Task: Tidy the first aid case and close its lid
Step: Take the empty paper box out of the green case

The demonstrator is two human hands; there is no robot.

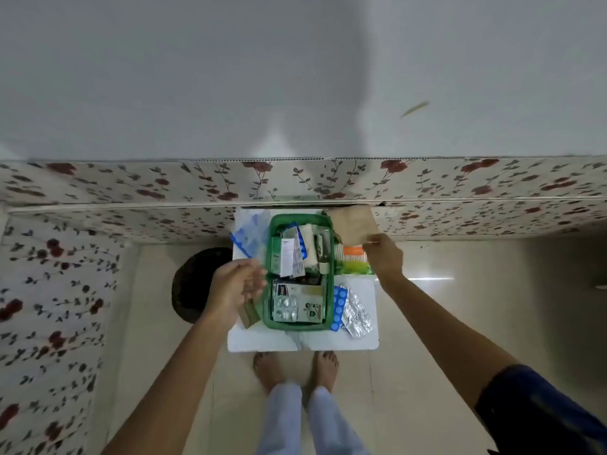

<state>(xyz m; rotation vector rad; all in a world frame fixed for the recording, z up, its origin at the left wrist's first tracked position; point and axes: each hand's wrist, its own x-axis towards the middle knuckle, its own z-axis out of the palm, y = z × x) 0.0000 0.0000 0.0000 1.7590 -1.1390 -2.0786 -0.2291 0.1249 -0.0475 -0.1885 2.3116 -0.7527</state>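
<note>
My feet (295,366) face the table (262,343); right hand (384,257) pinches a brown packet (353,226), left hand (235,287) loose. I'd lay it flat inside the case (267,318).

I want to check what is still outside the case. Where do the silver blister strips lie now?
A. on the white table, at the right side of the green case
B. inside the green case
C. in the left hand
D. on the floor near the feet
A: the silver blister strips lie on the white table, just right of the green case, beside a blue blister strip.
</note>
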